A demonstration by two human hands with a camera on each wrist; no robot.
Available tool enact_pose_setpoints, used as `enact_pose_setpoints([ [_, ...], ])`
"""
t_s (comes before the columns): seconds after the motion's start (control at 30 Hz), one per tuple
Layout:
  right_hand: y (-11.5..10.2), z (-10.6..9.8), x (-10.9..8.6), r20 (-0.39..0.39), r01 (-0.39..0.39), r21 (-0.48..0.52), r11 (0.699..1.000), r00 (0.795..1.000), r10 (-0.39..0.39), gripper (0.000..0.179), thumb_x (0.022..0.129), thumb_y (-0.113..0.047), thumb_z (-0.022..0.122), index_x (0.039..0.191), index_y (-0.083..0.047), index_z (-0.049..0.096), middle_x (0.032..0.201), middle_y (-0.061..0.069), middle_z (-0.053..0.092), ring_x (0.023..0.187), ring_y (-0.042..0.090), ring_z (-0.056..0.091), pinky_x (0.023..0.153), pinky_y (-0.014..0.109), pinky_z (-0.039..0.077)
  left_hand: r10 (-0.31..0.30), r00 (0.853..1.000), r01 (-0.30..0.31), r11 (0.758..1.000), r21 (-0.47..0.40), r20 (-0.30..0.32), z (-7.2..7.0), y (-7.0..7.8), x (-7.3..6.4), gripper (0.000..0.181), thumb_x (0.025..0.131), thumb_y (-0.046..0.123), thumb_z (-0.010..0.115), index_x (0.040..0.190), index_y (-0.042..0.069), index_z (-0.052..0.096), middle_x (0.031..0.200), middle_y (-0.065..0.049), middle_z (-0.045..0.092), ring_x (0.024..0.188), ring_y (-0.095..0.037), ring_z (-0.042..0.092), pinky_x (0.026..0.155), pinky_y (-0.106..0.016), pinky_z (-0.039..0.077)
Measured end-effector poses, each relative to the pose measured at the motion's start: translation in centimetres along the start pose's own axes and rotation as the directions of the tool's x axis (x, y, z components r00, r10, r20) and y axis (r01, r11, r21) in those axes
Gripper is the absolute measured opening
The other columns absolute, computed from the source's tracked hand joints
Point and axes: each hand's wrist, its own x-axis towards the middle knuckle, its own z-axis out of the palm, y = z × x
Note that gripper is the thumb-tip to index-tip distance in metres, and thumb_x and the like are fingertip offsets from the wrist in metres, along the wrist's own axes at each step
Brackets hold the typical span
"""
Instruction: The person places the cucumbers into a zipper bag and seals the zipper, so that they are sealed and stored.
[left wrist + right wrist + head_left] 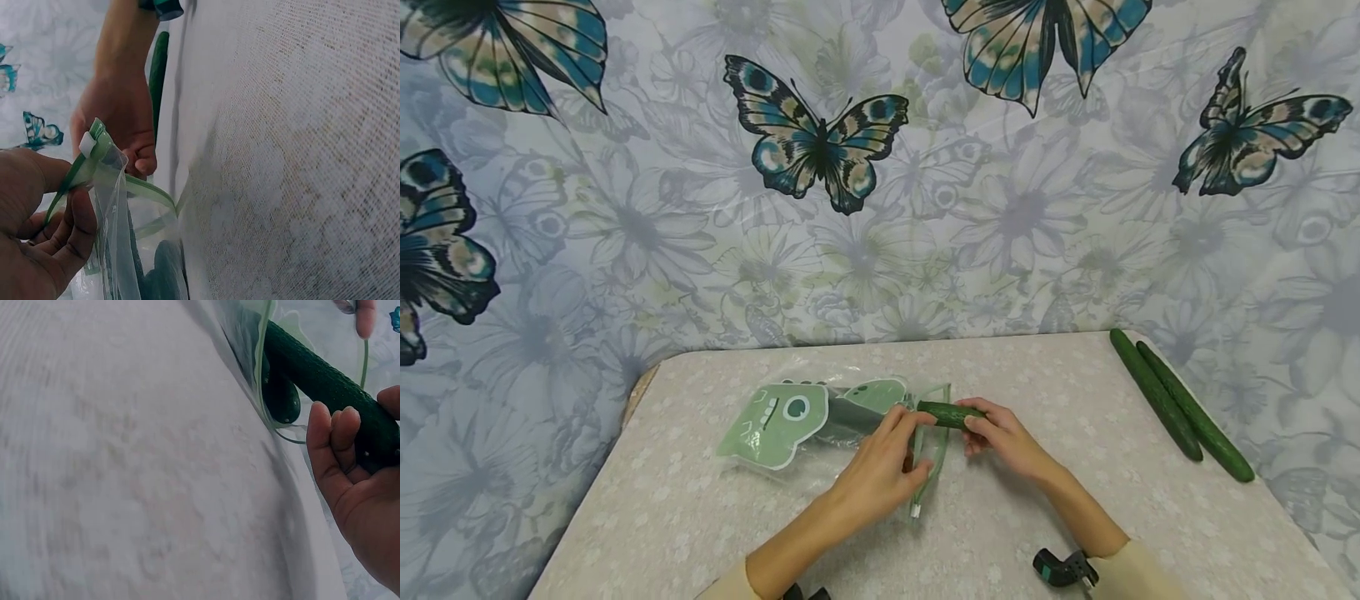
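Right hand [1003,433] gripping cucumber [953,414] at mouth of cartoon bag [775,425]; left hand [880,475] there too; two more cucumbers [1156,395] chilling far right on table [700,533]

I face a pale grey, flower-printed wall covering [1015,267] with teal-and-black butterflies [822,150], behind a beige, faintly floral-topped table [662,500].

We could slide a hand over the pale floral tablecloth [647,483] left of the clear plastic zip bag with green dinosaur print [767,433], or farther to its right, short of two long dark-green cucumbers [1156,396]. Behind the bag, a narrow strip ends at the grey-blue butterfly-printed backdrop [925,250]. At the bag's mouth, the bare left hand [877,471], the bare right hand [1009,440] and a bumpy dark-green cucumber [947,414] block us; the left forearm [805,537] crosses in front.
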Motion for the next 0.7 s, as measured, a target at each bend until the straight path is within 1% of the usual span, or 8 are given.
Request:
enact_pose_setpoints([
  [0.13, -0.2, 0.9, 0.1, -0.003, 0.005, -0.006, 1.000, 1.000, -0.005, 0.042, 0.114, -0.011, 0.044, 0.146, 0.017, 0.049, 0.093, 0.025, 0.063, 0.071, 0.012, 0.063, 0.069, 0.030, 0.060, 0.013, 1.000, -0.013, 1.000, -0.004, 0.023, -0.2, -0.1, 0.2, 0.054, 0.097, 0.017, 0.081, 0.145, 0.016, 0.057, 0.121, 0.001, 0.054, 0.074, 0.004, 0.050, 0.064, -0.016, 0.047],
  [0.23, -0.4, 1.7, 0.5, 0.007, 0.007, -0.025, 1.000, 1.000, -0.007, 0.042, 0.115, -0.013, 0.044, 0.146, 0.015, 0.050, 0.095, 0.026, 0.063, 0.071, 0.013, 0.063, 0.069, 0.031, 0.060, 0.003, 0.999, -0.002, 1.000, -0.016, 0.044, -0.5, -0.3, 0.1, 0.054, 0.098, 0.017, 0.080, 0.146, 0.017, 0.056, 0.120, 0.002, 0.053, 0.073, 0.004, 0.049, 0.063, -0.016, 0.047],
  [0.33, -0.7, 2.5, 1.0, 0.021, 0.020, -0.049, 0.999, 1.000, -0.019, 0.041, 0.115, -0.014, 0.044, 0.145, 0.012, 0.052, 0.098, 0.028, 0.063, 0.072, 0.017, 0.063, 0.069, 0.033, 0.060, 0.003, 0.999, -0.001, 1.000, -0.028, 0.052, -1.2, -0.5, -0.2, 0.055, 0.098, 0.017, 0.080, 0.147, 0.017, 0.056, 0.120, 0.003, 0.053, 0.073, 0.004, 0.049, 0.062, -0.016, 0.047],
  [0.43, -0.9, 3.4, 1.5, 0.024, 0.039, -0.070, 0.997, 0.999, -0.038, 0.040, 0.116, -0.015, 0.043, 0.146, 0.010, 0.053, 0.100, 0.032, 0.063, 0.072, 0.020, 0.063, 0.069, 0.034, 0.060, 0.021, 0.998, -0.019, 0.999, -0.034, 0.055, -1.7, -0.6, -0.3, 0.055, 0.098, 0.016, 0.080, 0.147, 0.017, 0.056, 0.120, 0.003, 0.053, 0.074, 0.003, 0.049, 0.062, -0.016, 0.047],
  [0.47, -0.8, 3.6, 1.7, 0.030, 0.049, -0.072, 0.996, 0.998, -0.047, 0.040, 0.116, -0.015, 0.043, 0.146, 0.010, 0.053, 0.100, 0.032, 0.063, 0.072, 0.020, 0.063, 0.069, 0.034, 0.060, 0.027, 0.998, -0.026, 0.999, -0.029, 0.051, -1.7, -0.6, -0.3, 0.055, 0.097, 0.016, 0.080, 0.146, 0.016, 0.056, 0.120, 0.003, 0.052, 0.074, 0.003, 0.049, 0.063, -0.016, 0.047],
  [0.57, -0.7, 4.0, 2.0, 0.045, 0.046, -0.091, 0.995, 0.998, -0.042, 0.041, 0.116, -0.017, 0.044, 0.149, 0.007, 0.051, 0.102, 0.031, 0.064, 0.074, 0.016, 0.063, 0.070, 0.031, 0.060, 0.031, 0.998, -0.030, 0.999, -0.026, 0.046, -1.6, -0.4, -0.4, 0.052, 0.097, 0.016, 0.080, 0.144, 0.016, 0.057, 0.118, 0.003, 0.052, 0.074, 0.003, 0.049, 0.062, -0.016, 0.047],
  [0.63, -0.7, 4.3, 2.2, 0.057, 0.035, -0.113, 0.993, 0.998, -0.029, 0.041, 0.117, -0.020, 0.044, 0.150, 0.004, 0.051, 0.101, 0.029, 0.064, 0.075, 0.013, 0.063, 0.070, 0.030, 0.060, 0.024, 0.998, -0.023, 0.999, -0.032, 0.050, -1.5, -0.3, -0.4, 0.050, 0.098, 0.016, 0.080, 0.143, 0.015, 0.058, 0.117, 0.003, 0.051, 0.074, 0.004, 0.049, 0.061, -0.016, 0.047],
  [0.7, -0.8, 4.5, 2.3, 0.061, 0.022, -0.143, 0.989, 0.998, -0.013, 0.041, 0.117, -0.023, 0.045, 0.151, 0.000, 0.052, 0.099, 0.026, 0.065, 0.074, 0.014, 0.063, 0.069, 0.030, 0.059, 0.017, 0.998, -0.014, 0.999, -0.043, 0.057, -1.4, -0.2, -0.5, 0.048, 0.098, 0.016, 0.079, 0.142, 0.015, 0.058, 0.116, 0.003, 0.051, 0.073, 0.004, 0.049, 0.060, -0.016, 0.047],
])
